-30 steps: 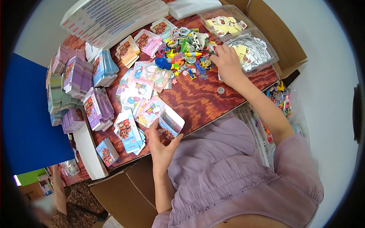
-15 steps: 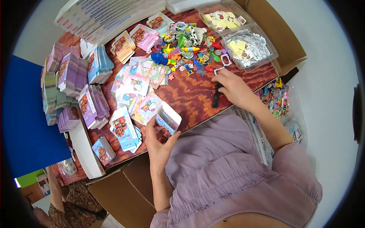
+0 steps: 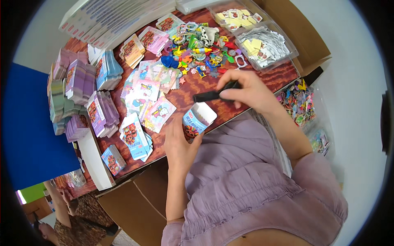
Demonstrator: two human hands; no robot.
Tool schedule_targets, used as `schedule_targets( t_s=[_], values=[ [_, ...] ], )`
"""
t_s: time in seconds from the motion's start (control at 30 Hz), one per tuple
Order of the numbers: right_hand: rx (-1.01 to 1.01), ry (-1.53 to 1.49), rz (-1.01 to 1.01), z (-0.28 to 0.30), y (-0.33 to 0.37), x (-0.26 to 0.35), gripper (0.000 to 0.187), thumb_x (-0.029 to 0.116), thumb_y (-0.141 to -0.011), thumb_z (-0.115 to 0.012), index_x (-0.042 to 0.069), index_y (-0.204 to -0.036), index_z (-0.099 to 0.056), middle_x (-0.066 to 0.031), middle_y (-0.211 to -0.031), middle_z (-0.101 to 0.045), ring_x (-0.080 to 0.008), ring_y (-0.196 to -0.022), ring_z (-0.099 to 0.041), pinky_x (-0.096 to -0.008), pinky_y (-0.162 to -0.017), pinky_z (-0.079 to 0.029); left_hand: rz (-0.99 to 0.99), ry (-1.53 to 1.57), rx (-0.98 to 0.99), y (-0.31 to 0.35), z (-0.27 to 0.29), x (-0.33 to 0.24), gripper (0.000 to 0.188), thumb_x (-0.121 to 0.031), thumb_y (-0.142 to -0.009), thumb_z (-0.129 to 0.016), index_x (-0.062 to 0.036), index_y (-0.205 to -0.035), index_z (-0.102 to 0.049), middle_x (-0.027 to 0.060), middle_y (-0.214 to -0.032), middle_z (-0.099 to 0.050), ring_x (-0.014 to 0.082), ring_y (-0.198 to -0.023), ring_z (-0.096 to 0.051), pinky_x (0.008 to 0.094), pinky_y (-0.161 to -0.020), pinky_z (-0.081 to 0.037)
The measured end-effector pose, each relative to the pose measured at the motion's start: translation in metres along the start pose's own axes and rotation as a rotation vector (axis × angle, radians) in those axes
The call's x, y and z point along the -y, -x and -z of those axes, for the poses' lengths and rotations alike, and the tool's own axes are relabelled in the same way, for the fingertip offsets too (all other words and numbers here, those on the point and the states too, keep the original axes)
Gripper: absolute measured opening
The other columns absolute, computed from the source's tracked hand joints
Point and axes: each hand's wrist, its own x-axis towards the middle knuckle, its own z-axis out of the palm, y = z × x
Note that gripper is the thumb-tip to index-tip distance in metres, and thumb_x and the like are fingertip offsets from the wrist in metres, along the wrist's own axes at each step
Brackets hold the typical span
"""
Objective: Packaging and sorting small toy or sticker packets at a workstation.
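Note:
My left hand [image 3: 179, 146] grips a small blue printed carton [image 3: 194, 125] at the table's near edge, its white top flap up and its mouth open. In my right hand [image 3: 253, 91] is a short black tube-shaped tool [image 3: 206, 96], held above the table with its tip towards the carton. What kind of tool it is cannot be made out. Beside the carton lie loose cartoon-printed cards [image 3: 159, 113]. Farther back is a heap of small colourful plastic trinkets [image 3: 201, 51].
Stacks of folded purple cartons [image 3: 100, 112] and blue cartons [image 3: 107, 71] stand on the left. Flat blue cartons [image 3: 135, 137] lie nearer. A clear divided tray [image 3: 293, 56] holds small packets and paper pieces. A bag of trinkets [image 3: 299, 102] hangs right. Another person [image 3: 82, 215] is at lower left.
My right hand has picked up the black tool from the table and moved it left towards the carton. My left hand has shifted the carton slightly right and turned it more upright.

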Motion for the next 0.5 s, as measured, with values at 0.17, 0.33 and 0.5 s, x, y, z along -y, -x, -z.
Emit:
schedule_targets(
  t_s=[0.17,0.33,0.5],
  values=[
    [-0.040,0.533,0.390,-0.030,-0.001,-0.023,0.018,0.002,-0.075,-0.068,0.004,-0.092,-0.063,-0.0072,-0.082,-0.061,-0.0226,-0.079,-0.063,-0.0360,-0.068,-0.048,0.015,-0.009,-0.056,0.002,-0.003,-0.014,0.072,-0.017,-0.070,-0.081,0.0017,-0.130,-0.045,0.0211,-0.118,-0.056,0.0389,-0.109,-0.053,0.0460,-0.090,-0.046],
    [-0.086,0.901,0.440,-0.050,0.006,-0.025,0.021,0.004,-0.072,-0.071,0.006,-0.090,-0.059,-0.0096,-0.085,-0.060,-0.0327,-0.082,-0.061,-0.0420,-0.070,-0.048,0.003,-0.066,-0.062,0.007,-0.003,-0.016,0.074,-0.013,-0.070,-0.080,0.0022,-0.132,-0.043,0.0216,-0.122,-0.053,0.0395,-0.113,-0.051,0.0461,-0.091,-0.046],
    [-0.070,0.810,0.451,-0.056,-0.001,-0.026,0.032,-0.001,-0.074,-0.069,0.006,-0.102,-0.058,-0.0091,-0.091,-0.064,-0.0282,-0.087,-0.064,-0.0385,-0.071,-0.052,-0.021,-0.072,-0.090,0.005,-0.006,-0.017,0.076,-0.010,-0.069,-0.079,0.0016,-0.134,-0.041,0.0218,-0.124,-0.051,0.0401,-0.116,-0.049,0.0465,-0.094,-0.044]
  ],
)
